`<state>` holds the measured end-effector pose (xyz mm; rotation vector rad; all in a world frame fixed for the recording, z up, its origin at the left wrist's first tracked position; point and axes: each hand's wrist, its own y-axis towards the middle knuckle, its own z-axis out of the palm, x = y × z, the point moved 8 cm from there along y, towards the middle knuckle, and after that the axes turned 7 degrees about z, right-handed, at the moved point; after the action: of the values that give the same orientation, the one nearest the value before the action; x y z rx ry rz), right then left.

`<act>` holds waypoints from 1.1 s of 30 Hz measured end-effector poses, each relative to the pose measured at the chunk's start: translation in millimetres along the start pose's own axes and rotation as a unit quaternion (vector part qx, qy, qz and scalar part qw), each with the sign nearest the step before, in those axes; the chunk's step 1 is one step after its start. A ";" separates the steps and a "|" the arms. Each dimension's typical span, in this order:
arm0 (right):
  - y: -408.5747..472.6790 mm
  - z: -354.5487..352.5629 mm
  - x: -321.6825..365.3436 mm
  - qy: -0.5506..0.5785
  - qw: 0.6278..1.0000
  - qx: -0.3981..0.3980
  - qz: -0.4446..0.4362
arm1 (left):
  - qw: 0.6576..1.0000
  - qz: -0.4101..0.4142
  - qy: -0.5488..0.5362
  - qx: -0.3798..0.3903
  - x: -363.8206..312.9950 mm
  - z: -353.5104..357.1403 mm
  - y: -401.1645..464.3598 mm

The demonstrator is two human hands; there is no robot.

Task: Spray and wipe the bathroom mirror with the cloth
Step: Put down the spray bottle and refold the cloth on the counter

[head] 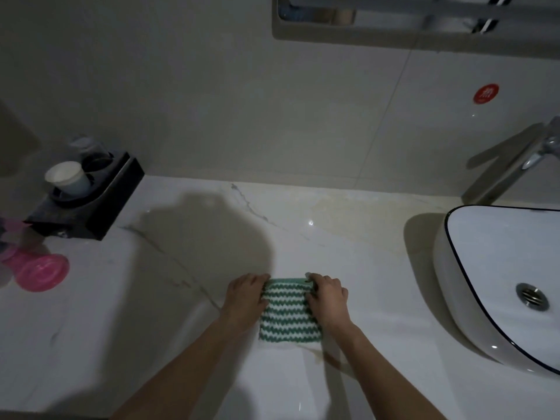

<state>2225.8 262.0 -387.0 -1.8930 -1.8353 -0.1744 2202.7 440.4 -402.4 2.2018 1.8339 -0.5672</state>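
Head view: left hand (246, 294), right hand (328, 295) each grip striped cloth (288, 313) edges on countertop (348, 244).

The cloth (289, 310) lies on the counter (348, 225), basin (485, 268) right, what seems a cup (68, 177) far left.

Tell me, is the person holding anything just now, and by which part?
Yes: the green and white striped cloth lying on the counter. The left hand grips its left edge and the right hand its right edge, near the far corners.
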 end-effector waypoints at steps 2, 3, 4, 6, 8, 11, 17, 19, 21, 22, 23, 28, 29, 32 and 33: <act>2.1 -0.5 0.1 0.022 0.999 0.016 0.021 | 1.000 -0.007 -0.012 0.004 -0.9 -0.6 1.9; 2.3 -1.3 1.5 0.029 0.999 0.020 0.025 | 1.000 -0.015 -0.012 0.005 -0.9 -1.6 2.2; 2.0 -2.5 3.0 0.041 0.999 0.023 0.026 | 1.000 -0.025 -0.011 0.002 -0.8 -3.4 1.9; -0.9 -6.9 6.4 0.088 0.996 0.027 0.019 | 0.998 -0.040 -0.035 -0.030 -1.7 -10.6 0.6; -4.8 -13.1 8.6 0.158 0.987 0.040 0.012 | 0.993 -0.055 -0.084 -0.060 -1.6 -17.1 -0.7; -8.4 -24.6 5.7 0.230 0.972 0.041 0.016 | 0.985 -0.085 -0.135 -0.066 1.0 -26.1 -3.4; -9.4 -68.7 16.3 0.270 0.963 -0.010 -0.012 | 0.961 -0.074 -0.232 -0.132 -14.2 -73.4 -14.7; -11.9 -89.1 28.9 0.261 0.964 -0.029 -0.036 | 0.958 -0.047 -0.240 -0.151 -21.9 -92.4 -19.7; -15.1 -108.4 44.1 0.256 0.964 -0.041 -0.057 | 0.958 -0.023 -0.245 -0.146 -28.0 -106.6 -23.6; -17.2 -116.7 52.7 0.260 0.962 -0.043 -0.069 | 0.957 -0.016 -0.254 -0.140 -30.6 -113.7 -24.8; -19.4 -124.3 61.6 0.269 0.959 -0.044 -0.082 | 0.953 -0.007 -0.268 -0.140 -34.2 -122.8 -25.8; -31.8 -153.0 103.9 0.283 0.948 -0.055 -0.135 | 0.957 0.056 -0.258 -0.122 -72.3 -168.3 -15.3; -34.8 -157.3 111.2 0.281 0.947 -0.056 -0.145 | 0.955 0.062 -0.259 -0.132 -80.9 -176.3 -12.8; -43.4 -167.3 126.3 0.290 0.942 -0.057 -0.160 | 0.942 0.062 -0.277 -0.176 -98.0 -197.8 -8.0; -45.5 -170.1 128.9 0.301 0.938 -0.057 -0.161 | 0.936 0.056 -0.298 -0.180 -100.4 -202.0 -7.3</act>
<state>2234.4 304.1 -173.1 -1.3699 -1.6958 -0.8843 2211.5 434.2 -176.9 1.6390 1.3550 -0.7103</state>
